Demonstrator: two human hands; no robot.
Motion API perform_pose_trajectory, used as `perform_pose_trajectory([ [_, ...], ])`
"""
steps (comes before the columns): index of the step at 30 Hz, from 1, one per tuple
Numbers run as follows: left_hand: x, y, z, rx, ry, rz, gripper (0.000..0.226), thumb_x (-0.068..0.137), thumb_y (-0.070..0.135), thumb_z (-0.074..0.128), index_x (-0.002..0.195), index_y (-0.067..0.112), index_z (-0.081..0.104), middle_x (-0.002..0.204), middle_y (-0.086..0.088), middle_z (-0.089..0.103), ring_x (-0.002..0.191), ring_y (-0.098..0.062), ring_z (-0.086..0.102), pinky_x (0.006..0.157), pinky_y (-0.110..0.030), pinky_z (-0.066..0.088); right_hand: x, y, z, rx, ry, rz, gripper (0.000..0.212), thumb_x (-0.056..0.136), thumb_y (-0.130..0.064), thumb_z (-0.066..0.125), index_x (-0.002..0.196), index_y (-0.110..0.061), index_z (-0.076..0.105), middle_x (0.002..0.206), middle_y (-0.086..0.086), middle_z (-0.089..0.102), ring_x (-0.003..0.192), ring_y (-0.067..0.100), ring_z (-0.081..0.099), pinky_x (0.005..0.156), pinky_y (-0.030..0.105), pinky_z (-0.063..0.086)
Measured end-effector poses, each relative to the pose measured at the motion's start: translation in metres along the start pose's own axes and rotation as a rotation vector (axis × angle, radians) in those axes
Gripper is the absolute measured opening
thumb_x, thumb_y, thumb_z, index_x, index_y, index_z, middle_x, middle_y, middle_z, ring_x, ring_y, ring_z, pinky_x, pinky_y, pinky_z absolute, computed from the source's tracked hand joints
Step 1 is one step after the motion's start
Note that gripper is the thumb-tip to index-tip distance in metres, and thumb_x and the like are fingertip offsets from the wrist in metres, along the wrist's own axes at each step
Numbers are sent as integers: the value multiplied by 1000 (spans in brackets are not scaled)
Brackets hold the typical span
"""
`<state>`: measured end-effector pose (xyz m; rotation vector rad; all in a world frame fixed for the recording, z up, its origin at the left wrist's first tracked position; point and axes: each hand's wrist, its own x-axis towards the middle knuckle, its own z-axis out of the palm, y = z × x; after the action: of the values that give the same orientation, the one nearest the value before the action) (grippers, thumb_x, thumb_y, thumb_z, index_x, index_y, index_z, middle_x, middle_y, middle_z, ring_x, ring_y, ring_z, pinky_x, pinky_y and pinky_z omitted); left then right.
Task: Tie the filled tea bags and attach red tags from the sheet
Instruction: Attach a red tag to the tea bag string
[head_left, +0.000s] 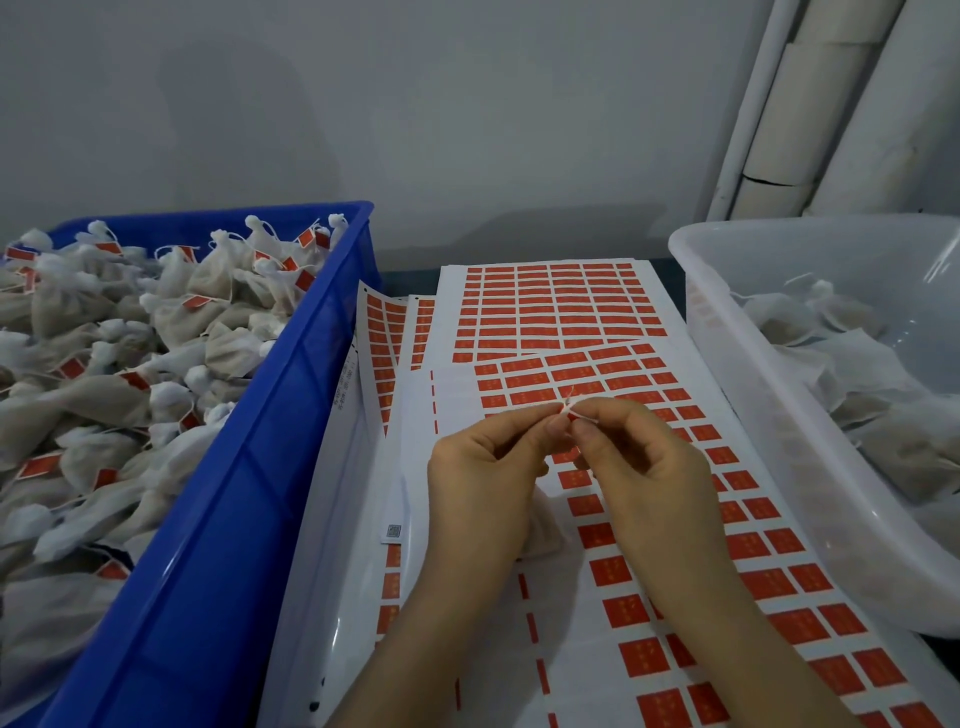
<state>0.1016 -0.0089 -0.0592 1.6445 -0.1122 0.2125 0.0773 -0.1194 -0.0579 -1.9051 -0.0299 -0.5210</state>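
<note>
My left hand (485, 467) and my right hand (641, 467) meet fingertip to fingertip above the sheet of red tags (675, 545). Between the thumbs and forefingers they pinch a small red tag (568, 408) folded over a thin white string. A white tea bag (543, 530) hangs below my left palm, mostly hidden by the hand. Further sheets of red tags (556, 306) lie fanned out behind.
A blue crate (291, 426) on the left is heaped with tied tea bags carrying red tags. A translucent white tub (769, 395) on the right holds untagged bags. White cardboard tubes (810, 114) lean in the back right corner against the grey wall.
</note>
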Motion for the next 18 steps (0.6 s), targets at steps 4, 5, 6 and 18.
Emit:
perform_pose_trajectory([
  [4, -2, 1, 0, 8, -33, 17, 19, 81, 25, 66, 83, 43, 66, 79, 32, 67, 82, 9, 63, 69, -4, 49, -2, -1, 2, -40, 60, 3, 15, 76, -45, 49, 91, -48, 51, 88, -35, 54, 80, -15, 56, 64, -7, 37],
  [5, -2, 2, 0, 12, -42, 20, 19, 81, 25, 66, 82, 44, 65, 77, 34, 67, 80, 9, 64, 68, -3, 49, -2, -1, 3, -38, 75, 6, 18, 76, -45, 50, 93, -46, 50, 87, -35, 52, 77, -15, 55, 63, -7, 37],
  [6, -2, 2, 0, 16, -51, 23, 20, 81, 25, 66, 81, 44, 65, 74, 35, 66, 78, 10, 64, 67, -2, 48, -2, -1, 3, -22, 92, 15, 22, 76, -43, 53, 98, -44, 49, 87, -35, 52, 75, -15, 56, 61, -7, 37],
  [18, -2, 4, 2, -1, -66, 18, 17, 85, 24, 62, 82, 41, 64, 70, 28, 67, 72, 5, 66, 63, -3, 49, 1, 1, -2, 26, 75, 43, 11, 77, -43, 53, 86, -46, 58, 84, -33, 62, 90, -15, 56, 62, -4, 39],
])
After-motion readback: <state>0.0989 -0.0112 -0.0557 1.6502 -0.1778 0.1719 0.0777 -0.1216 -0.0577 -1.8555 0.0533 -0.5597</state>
